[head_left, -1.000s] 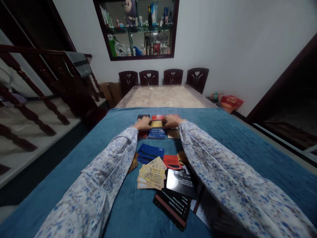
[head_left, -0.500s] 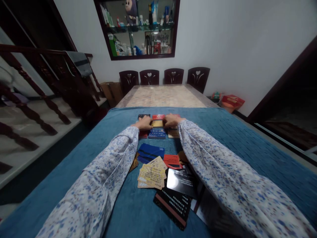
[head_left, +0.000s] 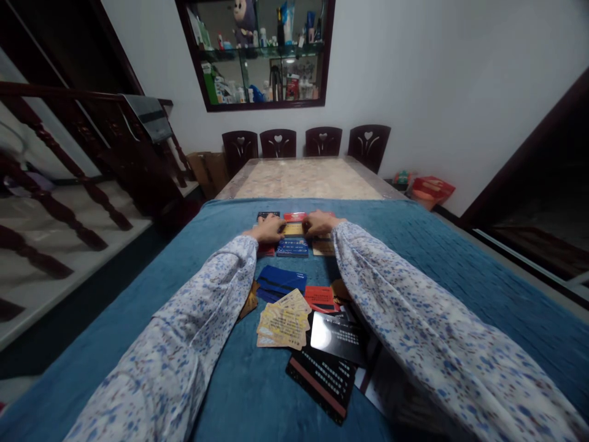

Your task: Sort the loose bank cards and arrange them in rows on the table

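Note:
Small stacks of cards lie in rows on the blue cloth, and both hands meet at the yellow card stack [head_left: 293, 229] in the middle. My left hand [head_left: 269, 229] has curled fingers at its left edge. At the right edge, the bent fingers of my right hand [head_left: 318, 223] press in. A red card stack [head_left: 295, 217] lies just behind, and a blue card stack [head_left: 292, 247] just in front. Partly covered by my left hand are a black card [head_left: 268, 215] and a red card [head_left: 267, 252]. Beneath my right wrist a tan card stack [head_left: 322, 248] shows.
Nearer me lie loose blue cards [head_left: 280, 281], fanned tan cards [head_left: 283, 325], orange-red cards [head_left: 321, 298], a shiny dark card [head_left: 338, 336] and black cards [head_left: 322, 380]. The blue cloth [head_left: 414, 258] covers the near table. Several chairs [head_left: 323, 141] stand at the far end.
Both hands stay around the yellow card stack with barely any movement. The view has shifted very slightly; the cards lie as before.

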### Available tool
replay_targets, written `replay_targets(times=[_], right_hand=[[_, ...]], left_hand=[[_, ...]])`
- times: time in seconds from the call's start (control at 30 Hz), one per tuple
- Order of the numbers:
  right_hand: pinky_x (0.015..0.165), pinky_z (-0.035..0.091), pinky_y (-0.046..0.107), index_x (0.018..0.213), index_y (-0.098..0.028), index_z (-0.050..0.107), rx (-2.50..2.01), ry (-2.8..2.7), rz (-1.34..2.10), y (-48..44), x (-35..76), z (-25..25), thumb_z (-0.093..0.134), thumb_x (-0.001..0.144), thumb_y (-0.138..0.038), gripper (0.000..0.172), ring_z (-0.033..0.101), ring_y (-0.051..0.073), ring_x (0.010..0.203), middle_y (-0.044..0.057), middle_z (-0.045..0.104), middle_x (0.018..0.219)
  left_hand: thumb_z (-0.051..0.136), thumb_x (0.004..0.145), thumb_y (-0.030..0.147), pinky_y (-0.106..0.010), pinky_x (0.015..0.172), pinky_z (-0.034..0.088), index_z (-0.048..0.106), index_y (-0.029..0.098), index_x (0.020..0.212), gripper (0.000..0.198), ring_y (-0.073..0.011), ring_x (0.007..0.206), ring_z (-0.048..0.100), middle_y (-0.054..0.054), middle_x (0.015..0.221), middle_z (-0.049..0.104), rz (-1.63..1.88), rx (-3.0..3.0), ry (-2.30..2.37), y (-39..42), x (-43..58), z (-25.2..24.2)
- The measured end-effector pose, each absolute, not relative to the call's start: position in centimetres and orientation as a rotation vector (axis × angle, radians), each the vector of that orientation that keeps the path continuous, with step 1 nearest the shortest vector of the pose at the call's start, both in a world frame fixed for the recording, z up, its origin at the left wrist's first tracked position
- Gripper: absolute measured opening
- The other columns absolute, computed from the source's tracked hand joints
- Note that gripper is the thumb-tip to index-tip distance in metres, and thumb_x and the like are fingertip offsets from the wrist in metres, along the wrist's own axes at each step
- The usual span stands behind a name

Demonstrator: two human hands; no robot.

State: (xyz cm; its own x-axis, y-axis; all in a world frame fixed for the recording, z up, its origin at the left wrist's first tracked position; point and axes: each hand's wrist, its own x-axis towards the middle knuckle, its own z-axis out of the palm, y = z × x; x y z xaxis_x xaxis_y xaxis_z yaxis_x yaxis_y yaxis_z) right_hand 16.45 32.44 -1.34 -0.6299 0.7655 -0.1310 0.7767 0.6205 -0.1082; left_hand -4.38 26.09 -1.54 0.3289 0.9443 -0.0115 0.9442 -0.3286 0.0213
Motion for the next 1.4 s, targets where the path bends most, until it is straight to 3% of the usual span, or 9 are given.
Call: replay_targets(times=[0.2,0.5,0.67,0.8,0.93,1.1,1.4], right_hand=[[0.077,0.05,0.029,0.114,-0.021,0.079,1.363,2.757,-0.185,32.5,16.6,-1.6,0.079,0.073,-0.044,0.047,0.07,0.028,0.096,0.01,0.078,0.108],[0.08,0.048,0.032,0.12,-0.02,0.074,1.383,2.735,-0.076,30.4,17.2,0.5,0.071,0.078,-0.034,0.045,0.057,0.034,0.122,0.01,0.074,0.123],[0.081,0.044,0.031,0.122,-0.02,0.074,1.377,2.854,-0.002,28.7,17.6,1.2,0.063,0.085,-0.033,0.041,0.055,0.033,0.122,0.011,0.071,0.129],[0.079,0.039,0.03,0.115,-0.02,0.077,1.376,2.944,0.0,26.9,17.6,1.4,0.058,0.089,-0.025,0.033,0.058,0.029,0.116,0.011,0.074,0.122],[0.079,0.037,0.03,0.103,-0.019,0.08,1.391,3.013,0.002,25.2,17.3,1.1,0.057,0.087,-0.018,0.028,0.06,0.026,0.107,0.01,0.077,0.113],[0.087,0.036,0.031,0.098,-0.018,0.079,1.298,3.069,-0.01,23.4,16.4,0.7,0.058,0.084,-0.013,0.026,0.06,0.024,0.099,0.01,0.078,0.107],[0.08,0.034,0.033,0.1,-0.019,0.078,1.233,3.111,-0.065,19.3,15.0,0.8,0.057,0.085,-0.013,0.026,0.053,0.029,0.114,0.011,0.075,0.113]], left_hand=[[0.063,0.086,0.028,-0.057,0.109,0.04,0.063,0.021,0.139,0.053,-0.0387,0.139,0.044,-0.017,0.14,0.062,0.02,2.529,1.825,25.7,-4.5,-1.5],[0.054,0.094,0.029,-0.052,0.108,0.04,0.065,0.02,0.133,0.042,-0.0338,0.135,0.047,-0.015,0.139,0.063,0.217,2.552,1.824,24.6,-5.0,-1.1],[0.053,0.094,0.025,-0.052,0.109,0.037,0.07,0.019,0.125,0.036,-0.0312,0.129,0.051,-0.014,0.132,0.067,0.405,2.592,1.771,22.9,-5.5,-0.8],[0.052,0.095,0.022,-0.05,0.107,0.037,0.075,0.018,0.113,0.03,-0.029,0.122,0.054,-0.013,0.123,0.07,0.518,2.615,1.73,21.5,-5.9,-0.7],[0.051,0.096,0.021,-0.045,0.103,0.04,0.077,0.018,0.104,0.028,-0.0265,0.114,0.056,-0.012,0.113,0.072,0.539,2.637,1.719,19.9,-6.4,-0.5],[0.05,0.096,0.019,-0.045,0.102,0.038,0.078,0.019,0.104,0.028,-0.0261,0.115,0.056,-0.01,0.114,0.073,0.532,2.658,1.683,17.3,-6.9,-0.4],[0.051,0.098,0.021,-0.048,0.102,0.036,0.077,0.02,0.101,0.027,-0.0274,0.117,0.057,-0.01,0.112,0.075,0.582,2.651,1.736,13.0,-8.5,-1.7]])
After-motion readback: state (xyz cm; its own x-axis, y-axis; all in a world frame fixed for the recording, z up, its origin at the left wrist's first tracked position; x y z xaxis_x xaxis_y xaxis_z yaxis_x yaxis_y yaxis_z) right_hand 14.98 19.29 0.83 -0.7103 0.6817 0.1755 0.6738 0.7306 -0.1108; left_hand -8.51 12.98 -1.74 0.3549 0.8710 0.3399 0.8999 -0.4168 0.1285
